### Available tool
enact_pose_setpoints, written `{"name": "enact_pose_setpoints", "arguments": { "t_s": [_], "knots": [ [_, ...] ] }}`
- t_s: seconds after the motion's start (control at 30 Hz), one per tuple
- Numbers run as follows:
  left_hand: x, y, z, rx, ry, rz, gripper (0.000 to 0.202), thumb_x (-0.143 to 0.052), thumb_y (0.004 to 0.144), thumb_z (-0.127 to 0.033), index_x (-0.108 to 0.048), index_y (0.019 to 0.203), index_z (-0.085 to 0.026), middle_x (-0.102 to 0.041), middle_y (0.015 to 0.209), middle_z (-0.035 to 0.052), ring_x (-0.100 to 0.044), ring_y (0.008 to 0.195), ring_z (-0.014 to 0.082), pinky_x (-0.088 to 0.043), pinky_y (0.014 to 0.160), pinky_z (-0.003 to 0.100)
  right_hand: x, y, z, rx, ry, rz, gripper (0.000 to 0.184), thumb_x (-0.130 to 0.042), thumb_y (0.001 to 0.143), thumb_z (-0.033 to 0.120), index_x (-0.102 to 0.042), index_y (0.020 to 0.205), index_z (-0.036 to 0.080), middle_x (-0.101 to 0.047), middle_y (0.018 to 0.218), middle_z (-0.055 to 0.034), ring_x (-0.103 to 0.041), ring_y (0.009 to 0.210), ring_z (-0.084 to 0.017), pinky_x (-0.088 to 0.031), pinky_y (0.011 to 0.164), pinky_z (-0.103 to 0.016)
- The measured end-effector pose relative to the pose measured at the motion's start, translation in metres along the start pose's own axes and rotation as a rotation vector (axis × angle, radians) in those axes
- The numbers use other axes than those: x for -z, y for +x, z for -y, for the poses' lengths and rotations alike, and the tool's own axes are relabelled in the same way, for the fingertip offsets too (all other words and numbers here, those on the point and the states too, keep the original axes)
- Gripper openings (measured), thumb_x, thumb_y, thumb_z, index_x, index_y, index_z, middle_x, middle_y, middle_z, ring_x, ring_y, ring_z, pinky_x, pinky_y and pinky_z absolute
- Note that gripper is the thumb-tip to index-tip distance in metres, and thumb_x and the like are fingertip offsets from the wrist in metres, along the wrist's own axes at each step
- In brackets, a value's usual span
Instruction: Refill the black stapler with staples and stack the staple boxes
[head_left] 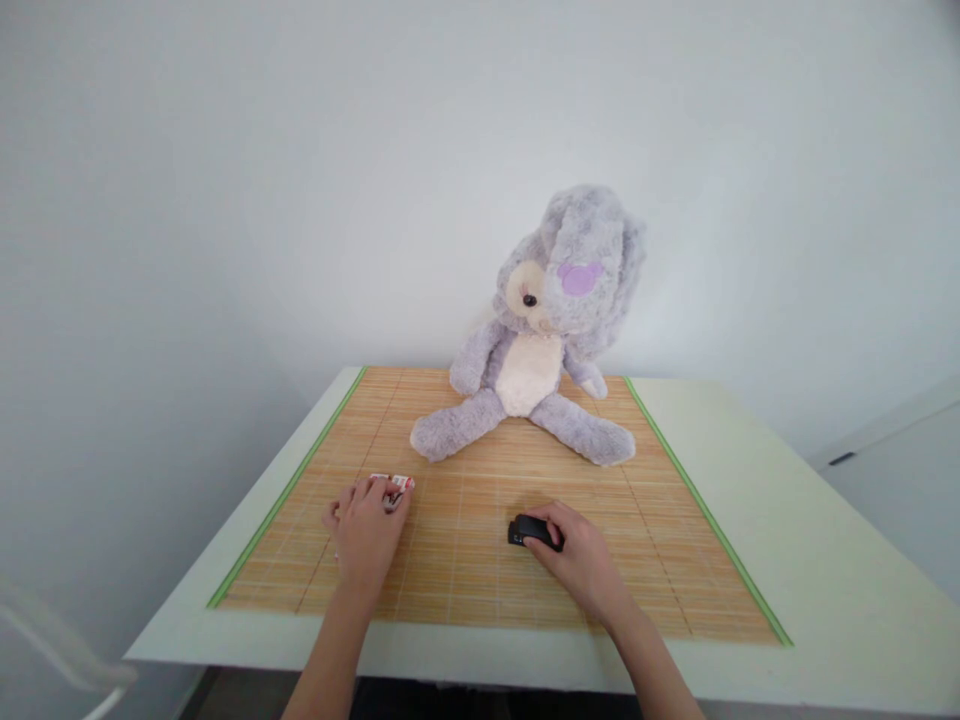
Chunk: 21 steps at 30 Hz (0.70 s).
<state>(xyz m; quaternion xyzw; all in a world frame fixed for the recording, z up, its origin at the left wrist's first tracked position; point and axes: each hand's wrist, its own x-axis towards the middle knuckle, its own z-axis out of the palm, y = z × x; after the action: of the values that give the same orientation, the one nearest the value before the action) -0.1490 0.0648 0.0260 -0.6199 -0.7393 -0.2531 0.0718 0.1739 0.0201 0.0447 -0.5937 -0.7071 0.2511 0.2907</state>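
Observation:
My left hand (369,525) rests low over the mat at the left, fingers curled down around small red-and-white packets (403,483). Most of them lie hidden beneath the palm and fingers. To the right, a small black stapler (534,530) is gripped between the thumb and fingers of my right hand (574,550), at or just above the mat. Its rear end is covered by the hand.
A bamboo mat (465,560) with green edges covers the middle of the white table (787,520). At its back, against the wall, sits a large grey plush rabbit (529,375), legs spread. A pale curved object (56,635) shows at lower left.

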Motion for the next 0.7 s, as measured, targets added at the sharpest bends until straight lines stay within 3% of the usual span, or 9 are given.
{"name": "enact_pose_setpoints", "arguments": {
  "t_s": [0.23,0.33,0.4,0.53,0.7],
  "knots": [
    [-0.002,-0.002,0.046,0.034,-0.23,-0.058,0.039,-0.053,0.095,-0.055,-0.07,0.11,-0.023,-0.067,0.116,0.0116,-0.058,0.11,0.0328,-0.044,0.1,0.05,0.011,-0.011,-0.011,-0.071,-0.029,0.022,0.027,-0.068,0.087,0.035,-0.072,0.111,0.023,-0.07,0.099,-0.0049,-0.063,0.084,-0.02,-0.044,0.074,-0.03],
    [-0.007,-0.009,0.068,0.1,-0.406,-0.018,0.045,-0.045,0.1,-0.053,-0.066,0.124,-0.021,-0.068,0.12,0.0113,-0.062,0.112,0.0304,-0.048,0.101,0.049,0.015,-0.019,-0.019,-0.154,-0.077,0.034,0.025,-0.065,0.089,0.04,-0.073,0.105,0.022,-0.071,0.093,-0.0055,-0.065,0.081,-0.021,-0.043,0.071,-0.03],
    [-0.013,-0.016,0.076,0.165,-0.501,0.019,0.05,-0.044,0.101,-0.053,-0.062,0.133,-0.02,-0.068,0.126,0.0114,-0.063,0.114,0.0291,-0.05,0.102,0.048,0.013,-0.021,-0.019,-0.2,-0.095,0.042,0.032,-0.064,0.09,0.044,-0.072,0.113,0.023,-0.071,0.088,-0.005,-0.065,0.077,-0.022,-0.04,0.067,-0.03],
    [-0.021,-0.027,0.076,0.209,-0.583,0.05,0.053,-0.045,0.1,-0.055,-0.057,0.14,-0.021,-0.064,0.137,0.0115,-0.061,0.124,0.0294,-0.047,0.109,0.051,-0.007,-0.016,-0.005,-0.227,-0.053,0.043,0.035,-0.06,0.094,0.049,-0.072,0.114,0.023,-0.068,0.078,-0.0028,-0.062,0.069,-0.021,-0.036,0.062,-0.029],
    [-0.02,-0.028,0.071,0.172,-0.582,0.05,0.049,-0.045,0.1,-0.054,-0.058,0.137,-0.024,-0.065,0.136,0.01,-0.061,0.124,0.0305,-0.047,0.111,0.053,-0.057,-0.002,0.027,-0.207,0.253,0.061,0.033,-0.057,0.097,0.045,-0.07,0.111,0.018,-0.053,0.063,0.0038,-0.052,0.059,-0.016,-0.033,0.055,-0.026]
  ]
}}
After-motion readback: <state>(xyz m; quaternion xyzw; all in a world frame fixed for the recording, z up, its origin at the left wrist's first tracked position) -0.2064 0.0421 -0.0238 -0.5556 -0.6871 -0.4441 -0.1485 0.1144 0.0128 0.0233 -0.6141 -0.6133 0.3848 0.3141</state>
